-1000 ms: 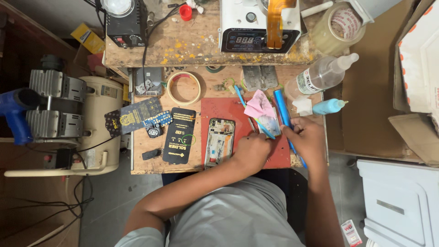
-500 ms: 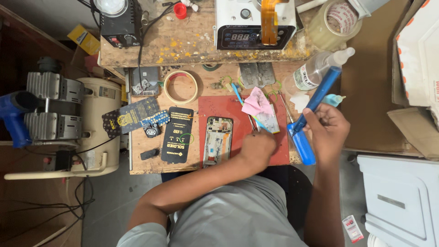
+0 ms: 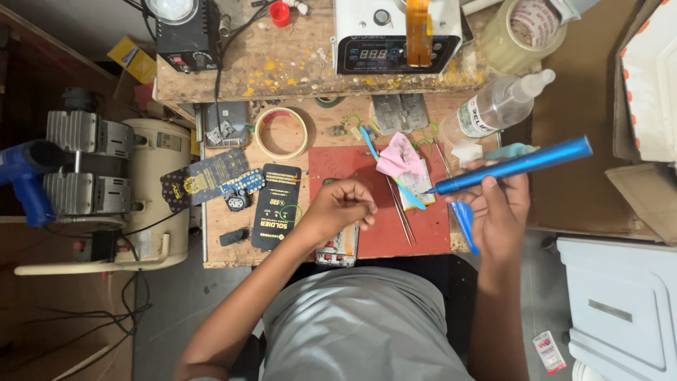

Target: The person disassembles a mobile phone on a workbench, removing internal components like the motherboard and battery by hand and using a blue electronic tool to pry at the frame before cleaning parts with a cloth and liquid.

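Already the left hand [image 3: 338,208] presses closed on the opened phone [image 3: 338,247] at six o'clock. At three o'clock, the right hand [image 3: 497,212] pinches a blue screwdriver [image 3: 511,166], not yet touching it.

The left hand [image 3: 340,208] is curled palm-down with the forearm stretched forward, while the right hand [image 3: 499,212] is raised (fingers closed in a grip) with the wrist bent.

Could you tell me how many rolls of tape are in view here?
2: a beige roll lies flat on the bench beside the red mat; a clear roll sits at the top right, near the bottle. Others may be hidden.
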